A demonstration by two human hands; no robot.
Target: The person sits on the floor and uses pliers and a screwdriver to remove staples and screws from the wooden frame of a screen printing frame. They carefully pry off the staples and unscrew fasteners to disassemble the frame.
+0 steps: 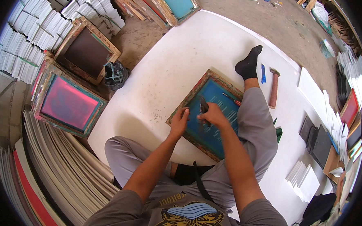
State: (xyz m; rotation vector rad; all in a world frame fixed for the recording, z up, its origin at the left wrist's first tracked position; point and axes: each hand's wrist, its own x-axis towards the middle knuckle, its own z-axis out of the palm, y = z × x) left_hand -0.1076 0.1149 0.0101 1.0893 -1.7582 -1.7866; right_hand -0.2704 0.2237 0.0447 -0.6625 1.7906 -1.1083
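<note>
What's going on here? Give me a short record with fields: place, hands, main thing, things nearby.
Place: a person sits on a white sheet spread over a dirt floor
Left hand: grips the near edge of the blue-mesh screen frame
Right hand: holds a dark plier-like tool over the mesh
Main thing: wooden frame with blue mesh, lying flat by the person's right leg
Nearby: hammer and a small blue tool beside the socked foot
Around: pink-mesh frame, dark frame, stacks of white sheets
</note>
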